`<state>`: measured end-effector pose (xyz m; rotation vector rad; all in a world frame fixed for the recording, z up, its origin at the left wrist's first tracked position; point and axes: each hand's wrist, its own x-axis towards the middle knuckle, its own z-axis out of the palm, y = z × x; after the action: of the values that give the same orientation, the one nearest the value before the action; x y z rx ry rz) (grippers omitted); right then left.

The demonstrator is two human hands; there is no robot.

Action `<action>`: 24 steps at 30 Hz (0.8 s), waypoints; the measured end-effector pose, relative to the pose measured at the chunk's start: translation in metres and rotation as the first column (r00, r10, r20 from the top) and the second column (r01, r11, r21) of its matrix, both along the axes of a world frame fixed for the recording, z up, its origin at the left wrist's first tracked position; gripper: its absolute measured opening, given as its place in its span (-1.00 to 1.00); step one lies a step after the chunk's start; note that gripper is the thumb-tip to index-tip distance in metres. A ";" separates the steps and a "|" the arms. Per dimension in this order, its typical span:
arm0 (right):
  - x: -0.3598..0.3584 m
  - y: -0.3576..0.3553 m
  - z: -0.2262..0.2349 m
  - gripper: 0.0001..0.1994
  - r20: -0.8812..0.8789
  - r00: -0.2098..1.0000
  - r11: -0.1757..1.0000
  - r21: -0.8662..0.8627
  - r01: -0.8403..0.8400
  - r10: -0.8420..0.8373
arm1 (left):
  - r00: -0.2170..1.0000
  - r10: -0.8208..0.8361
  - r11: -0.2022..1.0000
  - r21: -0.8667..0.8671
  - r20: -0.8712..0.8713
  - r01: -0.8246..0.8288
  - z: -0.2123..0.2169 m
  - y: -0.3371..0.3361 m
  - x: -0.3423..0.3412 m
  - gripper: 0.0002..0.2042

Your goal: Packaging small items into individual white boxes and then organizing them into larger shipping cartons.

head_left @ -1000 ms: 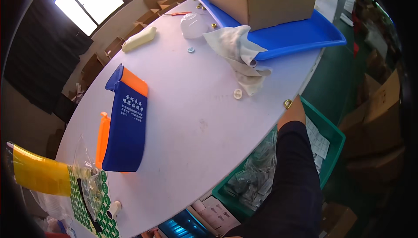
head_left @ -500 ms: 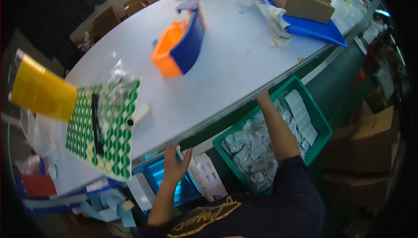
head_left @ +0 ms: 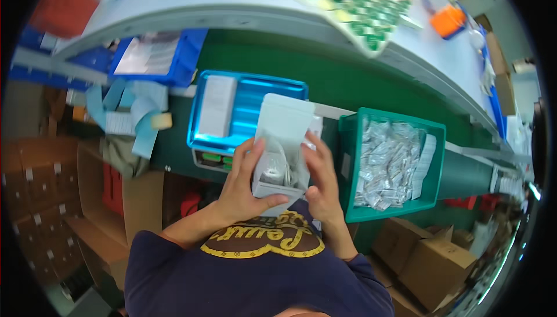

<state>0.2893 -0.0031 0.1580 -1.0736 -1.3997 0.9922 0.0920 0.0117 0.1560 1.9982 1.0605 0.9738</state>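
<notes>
My hands have moved from over the green crate (head_left: 349,192) and blue tray (head_left: 253,105) to an open white box (head_left: 284,115) before my chest, so the work now seems centred there. My left hand (head_left: 239,188) clasps its left side, fingers around it; my right hand (head_left: 325,194) curves alongside, fingers spread, contact unclear. Clear bagging (head_left: 272,166) sits inside.

One left hand (head_left: 239,184), one right hand (head_left: 325,186), that makes two! One open white box (head_left: 285,115), one shiny blue tray (head_left: 255,102), one white carton (head_left: 217,107) at its left end, one green crate (head_left: 353,137), clear packets (head_left: 386,163) heaped past counting!
</notes>
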 end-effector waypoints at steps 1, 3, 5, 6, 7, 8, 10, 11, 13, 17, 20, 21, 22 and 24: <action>-0.015 -0.005 -0.003 -0.59 -0.002 1.000 0.999 -0.017 -0.026 0.026 | 1.000 0.026 0.999 -0.017 -0.002 -0.026 -0.002 -0.010 -0.017 0.00; -0.042 -0.014 -0.017 -0.63 -0.102 0.970 0.970 -0.086 -0.228 0.220 | 0.999 -0.032 0.994 -0.105 0.027 0.034 -0.012 -0.027 -0.051 -0.11; -0.067 -0.017 -0.022 -0.64 -0.149 0.939 0.936 -0.126 -0.330 0.311 | 0.997 -0.055 0.986 -0.156 0.057 0.063 -0.018 -0.031 -0.073 -0.16; -0.080 -0.020 -0.022 -0.63 -0.190 0.949 0.955 -0.114 -0.274 0.250 | 0.995 -0.062 0.982 -0.172 0.078 0.075 -0.017 -0.029 -0.082 -0.22; -0.092 -0.021 -0.022 -0.63 -0.229 0.956 0.972 -0.103 -0.213 0.185 | 0.992 -0.072 0.978 -0.186 0.101 0.090 -0.016 -0.025 -0.089 -0.28; -0.103 -0.015 -0.024 -0.62 -0.264 0.956 0.985 -0.082 -0.152 0.125 | 0.989 -0.081 0.977 -0.187 0.123 0.103 -0.016 -0.018 -0.096 -0.34; -0.112 -0.002 -0.012 -0.69 -0.147 0.970 0.969 -0.129 -0.212 0.192 | 0.985 -0.057 0.972 -0.218 0.164 0.093 -0.014 -0.014 -0.103 -0.38; -0.114 0.002 -0.001 -0.75 -0.042 0.965 0.948 -0.182 -0.263 0.259 | 0.980 -0.036 0.964 -0.251 0.195 0.086 -0.012 -0.015 -0.106 -0.41; -0.121 0.011 0.019 -0.81 0.068 0.944 0.921 -0.250 -0.299 0.324 | 0.972 -0.018 0.953 -0.290 0.235 0.087 -0.016 -0.015 -0.117 -0.45; -0.136 0.034 0.040 -0.66 -0.168 0.884 0.787 -0.407 -0.465 0.435 | 0.961 -0.064 0.996 -0.049 0.270 0.080 -0.034 -0.012 -0.134 -0.42; -0.140 0.047 0.038 -0.69 0.219 0.709 0.741 -0.233 -0.629 0.671 | 0.766 0.023 0.988 -0.134 0.642 0.083 -0.047 -0.015 -0.136 -0.29; -0.143 0.047 0.036 -0.69 0.220 0.706 0.739 -0.241 -0.630 0.673 | 0.762 0.028 0.987 -0.138 0.647 0.081 -0.048 -0.013 -0.140 -0.29; -0.146 0.047 0.033 -0.68 0.211 0.728 0.757 -0.223 -0.614 0.652 | 0.829 0.028 0.982 -0.169 0.558 0.081 -0.047 -0.010 -0.146 -0.26; -0.152 0.043 0.025 -0.65 0.186 0.771 0.792 -0.187 -0.581 0.609 | 0.934 0.017 0.970 -0.233 0.356 0.071 -0.043 -0.003 -0.156 -0.20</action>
<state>0.1373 0.0401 0.1829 -0.8556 -1.9726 1.4542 -0.0639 0.0090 0.1132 1.5602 0.8987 1.0852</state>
